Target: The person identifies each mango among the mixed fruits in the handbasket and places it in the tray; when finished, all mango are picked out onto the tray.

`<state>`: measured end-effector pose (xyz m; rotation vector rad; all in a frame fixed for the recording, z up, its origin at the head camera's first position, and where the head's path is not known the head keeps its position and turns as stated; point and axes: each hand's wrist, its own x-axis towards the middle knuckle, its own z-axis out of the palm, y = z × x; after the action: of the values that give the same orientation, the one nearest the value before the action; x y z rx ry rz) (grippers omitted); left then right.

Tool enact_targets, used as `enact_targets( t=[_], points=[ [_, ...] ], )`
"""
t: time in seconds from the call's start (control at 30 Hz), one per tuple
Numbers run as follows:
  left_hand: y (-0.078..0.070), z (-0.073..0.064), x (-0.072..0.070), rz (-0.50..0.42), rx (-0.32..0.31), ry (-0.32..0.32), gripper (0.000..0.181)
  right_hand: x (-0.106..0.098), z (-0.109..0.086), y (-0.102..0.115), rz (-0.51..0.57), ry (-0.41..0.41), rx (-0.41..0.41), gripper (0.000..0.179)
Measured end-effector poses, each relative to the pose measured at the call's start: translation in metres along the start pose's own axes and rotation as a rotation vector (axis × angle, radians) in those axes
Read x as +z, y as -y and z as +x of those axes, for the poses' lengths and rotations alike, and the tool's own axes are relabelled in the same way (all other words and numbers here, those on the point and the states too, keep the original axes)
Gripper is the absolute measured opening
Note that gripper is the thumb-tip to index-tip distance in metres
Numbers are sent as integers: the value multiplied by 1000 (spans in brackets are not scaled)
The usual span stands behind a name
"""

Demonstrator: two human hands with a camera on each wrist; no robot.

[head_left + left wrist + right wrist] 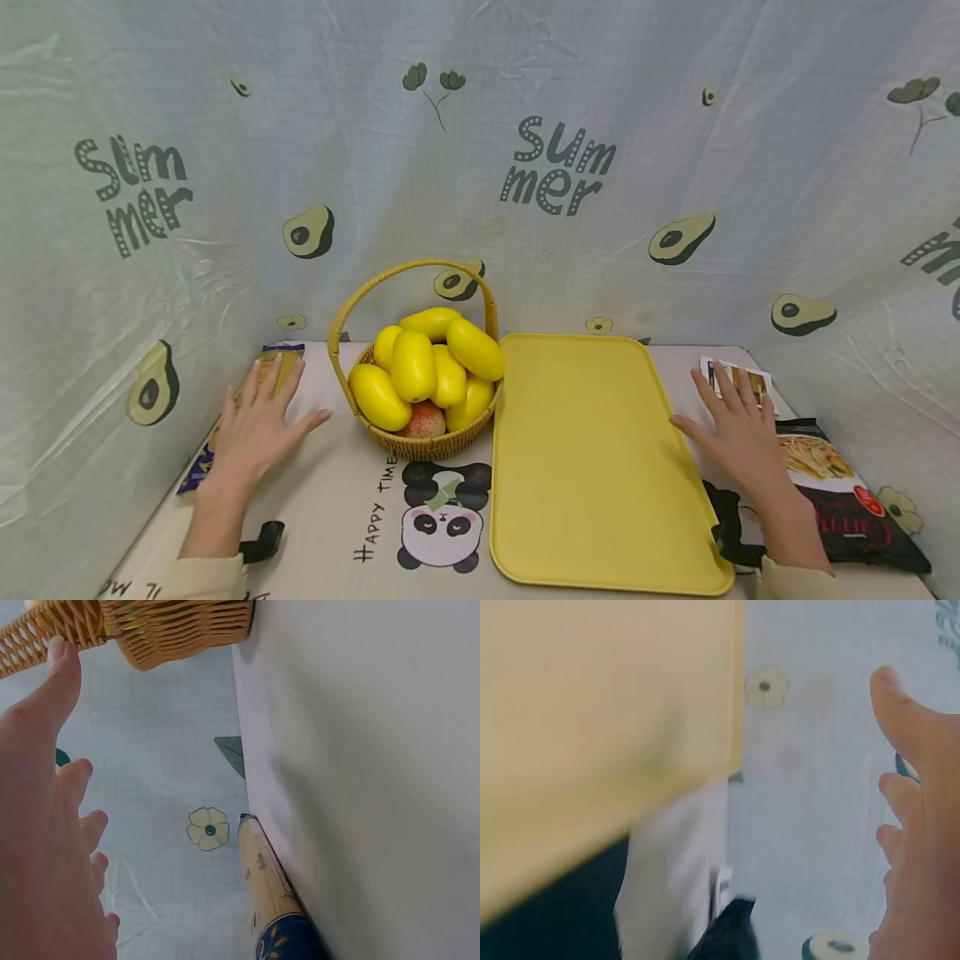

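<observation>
My left hand (258, 433) is spread above the table's left side, fingers straight and nothing in them. Under it lies a gold and blue packet (201, 467), partly covered by the hand in the head view. A wicker basket (429, 446) with a tall handle stands right of that hand, heaped with yellow mango-like fruits (414, 367) and one reddish, peach-like fruit (424, 421). Over the right side my right hand (742, 437) is also spread and holds nothing. Its thumb overlaps the right edge of a yellow tray (577, 467) in the head view.
A black food bag (847, 500) with a noodle picture lies by the right forearm. Behind the right fingers is a small white packet (757, 383). A printed cloth (555, 275) hangs along the back and sides. The table (322, 500) carries a panda print.
</observation>
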<state>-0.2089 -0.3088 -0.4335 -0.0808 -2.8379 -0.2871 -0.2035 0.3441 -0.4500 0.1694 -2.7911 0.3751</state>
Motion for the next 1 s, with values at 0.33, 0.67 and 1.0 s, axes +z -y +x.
enact_targets(
  t=[0.33,0.67,1.0],
  points=[
    [-11,3,-11,-40,36,-37,91,5,19,43,43,-7,-87,88],
    [-27,11,-16,-74,62,-42,92,22,37,83,108,51,-129,88],
    [-44,21,-18,-191,56,-69,91,38,58,129,163,81,-170,88]
  ],
)
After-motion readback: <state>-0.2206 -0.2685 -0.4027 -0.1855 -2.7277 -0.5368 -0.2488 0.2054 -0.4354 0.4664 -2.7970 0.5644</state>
